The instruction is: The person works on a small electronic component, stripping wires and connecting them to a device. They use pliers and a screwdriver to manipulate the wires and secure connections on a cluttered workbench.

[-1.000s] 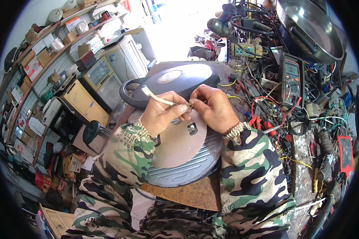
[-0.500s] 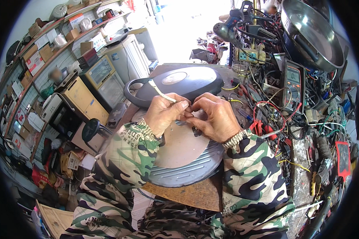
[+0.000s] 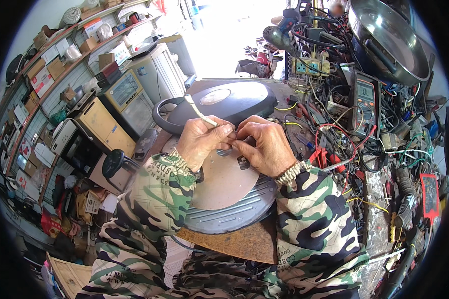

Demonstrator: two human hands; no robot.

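My left hand (image 3: 203,139) pinches a pale, sleeve-like cord (image 3: 199,112), whose free end sticks up toward the far left. Close against it, my right hand (image 3: 264,144) has its thumb and fingers pressed together at the cord's other end. What lies between those fingertips is hidden. Both hands hover over a round appliance base (image 3: 224,217) with a ribbed grey rim and a flat beige disc (image 3: 219,184) on top. Just beyond the hands lies a dark, rounded lid-like part (image 3: 244,99) with a loop handle and a silvery oval badge.
A wooden tabletop (image 3: 234,244) carries the appliance. To the right, tangled wires and tools surround a multimeter (image 3: 365,104), red test leads (image 3: 320,155) and a red-framed panel (image 3: 429,196). A large steel pan (image 3: 391,40) stands at the far right. Loaded shelves (image 3: 60,70) line the left wall.
The view has shifted very slightly. Both hands stay together at the cord, with only a small turn of the right hand's fingers.
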